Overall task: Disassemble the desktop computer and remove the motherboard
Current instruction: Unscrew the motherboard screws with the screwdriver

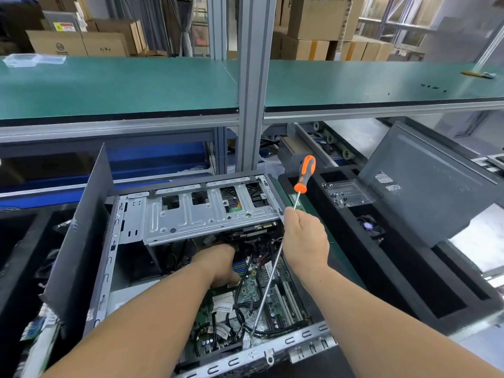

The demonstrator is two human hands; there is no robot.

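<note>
An open desktop computer case (109, 257) lies on its side in front of me. The green motherboard (256, 293) lies in its floor, crossed by black cables. A silver drive cage (207, 214) spans the far part of the case. My left hand (221, 264) reaches down inside, under the cage's edge, with its fingertips hidden among dark connectors. My right hand (304, 241) is closed around the long shaft of a screwdriver (305, 173) with an orange and black handle. The handle points up and away, and the tip rests near the board's near edge.
A dark side panel (79, 241) stands upright on the case's left. A black foam tray (395, 268) on the right holds a clear plastic box (346, 193) of small parts and a fan (368, 226). A grey case cover (428, 181) leans behind it. A green shelf (117, 83) hangs overhead.
</note>
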